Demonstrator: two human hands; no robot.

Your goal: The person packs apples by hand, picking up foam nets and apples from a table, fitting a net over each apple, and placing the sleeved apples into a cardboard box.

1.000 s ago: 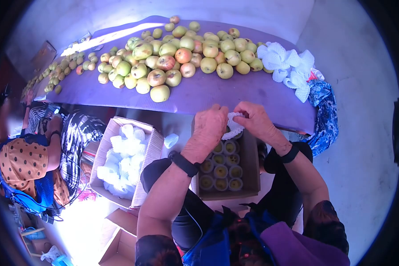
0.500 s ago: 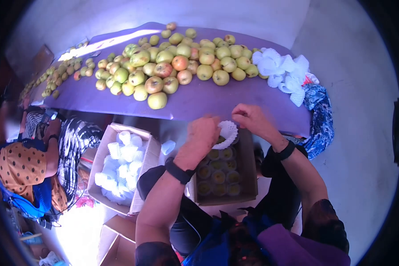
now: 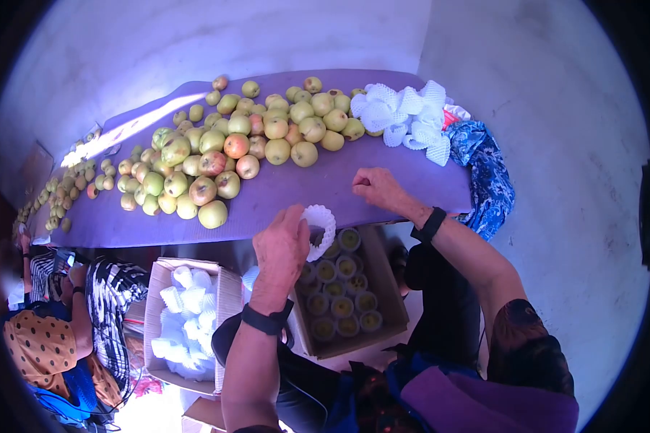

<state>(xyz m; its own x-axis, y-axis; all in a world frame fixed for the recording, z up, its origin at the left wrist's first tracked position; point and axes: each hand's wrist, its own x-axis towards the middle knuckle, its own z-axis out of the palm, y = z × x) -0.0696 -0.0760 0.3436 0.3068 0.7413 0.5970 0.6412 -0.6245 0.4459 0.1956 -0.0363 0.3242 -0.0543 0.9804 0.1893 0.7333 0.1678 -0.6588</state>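
Observation:
My left hand (image 3: 280, 249) is closed on a white foam fruit net (image 3: 322, 232), whose mouth is opened into a ring. It hovers over the far left part of a cardboard box (image 3: 401, 317) of fruit in foam nets (image 3: 341, 307). My right hand (image 3: 383, 189) is above the front part of the purple-covered table (image 3: 325, 191), with its fingers curled in. What it holds, if anything, is hidden. A long pile of green and reddish apples (image 3: 213, 162) lies on the table, beyond both hands.
More foam nets (image 3: 404, 115) lie at the table's right end, beside a blue patterned cloth (image 3: 484, 177). A second box (image 3: 220, 289) of foam nets stands left of my knee. Another person (image 3: 43, 339) in a dotted top sits at the far left.
My view has shifted to the right. My hands have moved apart: the left keeps the foam net, while the right has drawn away from it and curled its fingers.

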